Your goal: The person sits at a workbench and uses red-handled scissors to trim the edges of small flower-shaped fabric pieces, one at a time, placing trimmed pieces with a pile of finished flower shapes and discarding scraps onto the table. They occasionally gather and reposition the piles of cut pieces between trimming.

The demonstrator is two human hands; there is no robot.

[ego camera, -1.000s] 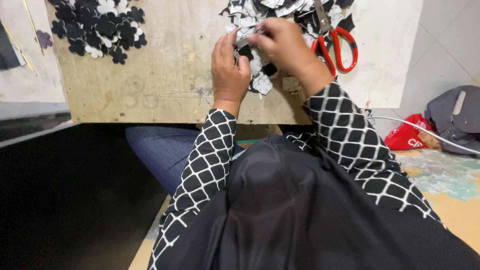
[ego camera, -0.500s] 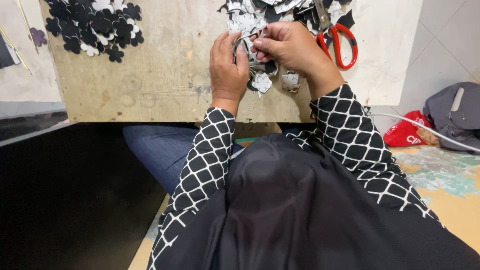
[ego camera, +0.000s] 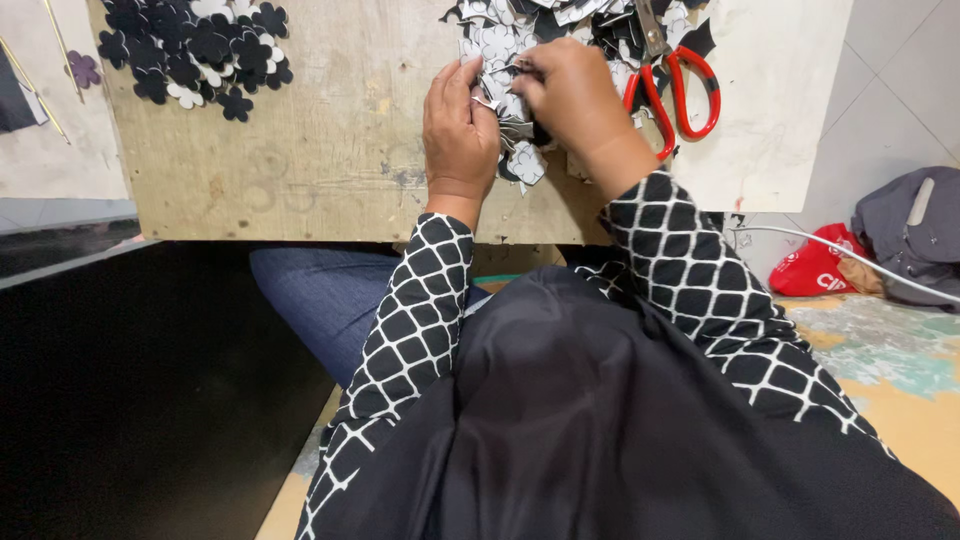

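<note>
Both hands close together over a wooden tabletop [ego camera: 330, 170], in black-and-white checked sleeves. Left hand [ego camera: 460, 130] curled, fingers pinched on small white flower-shaped cutouts [ego camera: 505, 100] at the near edge of a loose heap of black and white scraps [ego camera: 590, 20]. Right hand [ego camera: 575, 95] touching the left, fingers bent down onto the same cutouts, thumb hidden. One white flower piece [ego camera: 527, 162] showing just below and between the two wrists. Red-handled scissors [ego camera: 680, 80] lying just right of the right hand, blades under the heap. Well away to the left of the left hand, a pile of dark and white flower shapes [ego camera: 195, 50].
</note>
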